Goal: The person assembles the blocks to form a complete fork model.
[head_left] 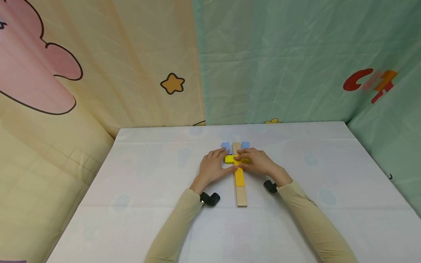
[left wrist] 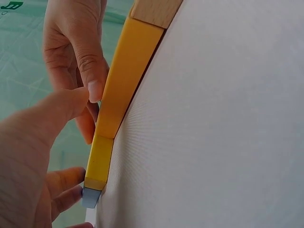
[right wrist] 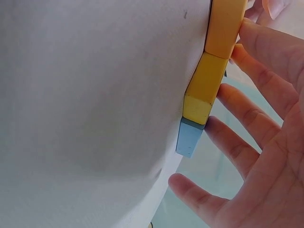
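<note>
Toy blocks lie flat in a cross-like figure. A yellow block (head_left: 229, 159) runs crosswise, with an orange block (head_left: 239, 179) below it. A plain wooden block (head_left: 241, 197) abuts the orange one's near end. Beyond the yellow, another wooden block (head_left: 236, 147) stands between a left blue block (head_left: 225, 145) and a right blue block (head_left: 245, 145). My left hand (head_left: 212, 167) spreads along the left side, fingertips by the left blue block and thumb near the orange. From the right, my right hand (head_left: 258, 162) rests fingertips on the yellow and orange blocks, partly hiding the yellow.
A pale cloth covers the table (head_left: 148, 182). Fabric walls stand behind it, a beige curtain (head_left: 141, 73) at left and a green curtain (head_left: 279, 73) at right. Black devices sit at both wrists, one a left wrist camera (head_left: 210, 199).
</note>
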Tool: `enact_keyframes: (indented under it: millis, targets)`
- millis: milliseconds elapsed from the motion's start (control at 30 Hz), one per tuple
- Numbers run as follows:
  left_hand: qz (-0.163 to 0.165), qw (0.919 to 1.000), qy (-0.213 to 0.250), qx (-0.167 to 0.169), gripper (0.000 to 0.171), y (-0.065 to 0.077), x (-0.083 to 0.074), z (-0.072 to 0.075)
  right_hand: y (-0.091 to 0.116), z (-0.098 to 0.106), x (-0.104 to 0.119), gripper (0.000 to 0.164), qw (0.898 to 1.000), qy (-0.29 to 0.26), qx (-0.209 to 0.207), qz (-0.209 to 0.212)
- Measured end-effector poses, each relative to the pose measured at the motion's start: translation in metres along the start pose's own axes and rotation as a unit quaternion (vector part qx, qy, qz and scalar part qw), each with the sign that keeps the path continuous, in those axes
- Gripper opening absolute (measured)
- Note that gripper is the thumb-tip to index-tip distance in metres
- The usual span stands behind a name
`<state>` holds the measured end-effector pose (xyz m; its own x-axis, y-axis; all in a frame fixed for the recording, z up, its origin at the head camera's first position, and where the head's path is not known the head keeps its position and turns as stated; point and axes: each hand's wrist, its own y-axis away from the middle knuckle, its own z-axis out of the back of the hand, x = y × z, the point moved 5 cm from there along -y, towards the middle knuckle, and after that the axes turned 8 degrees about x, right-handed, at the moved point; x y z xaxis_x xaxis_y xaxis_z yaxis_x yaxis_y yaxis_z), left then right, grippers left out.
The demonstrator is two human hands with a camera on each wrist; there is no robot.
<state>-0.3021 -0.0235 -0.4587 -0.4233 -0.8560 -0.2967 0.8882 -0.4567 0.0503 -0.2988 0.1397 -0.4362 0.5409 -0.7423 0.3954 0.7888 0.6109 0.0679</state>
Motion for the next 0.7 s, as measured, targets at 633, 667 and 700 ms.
enact_keyframes:
  millis: [633, 667, 700]
  targets:
    - [-0.002, 0.9999, 0.003, -0.011, 0.075, 0.0014, 0.0, 0.0018, 0.0001, 0.0007, 0.0018, 0.035, 1.0, 0.009, 0.002, -0.001]
    - [-0.002, 0.9999, 0.002, -0.011, 0.075, 0.0015, -0.0002, 0.002, 0.0001, 0.0006, 0.0016, 0.035, 1.0, 0.009, 0.002, 0.001]
    - [0.0, 0.9999, 0.002, -0.011, 0.074, 0.0015, -0.0005, 0.0021, 0.0002, 0.0005, 0.0015, 0.035, 1.0, 0.01, 0.002, 0.002]
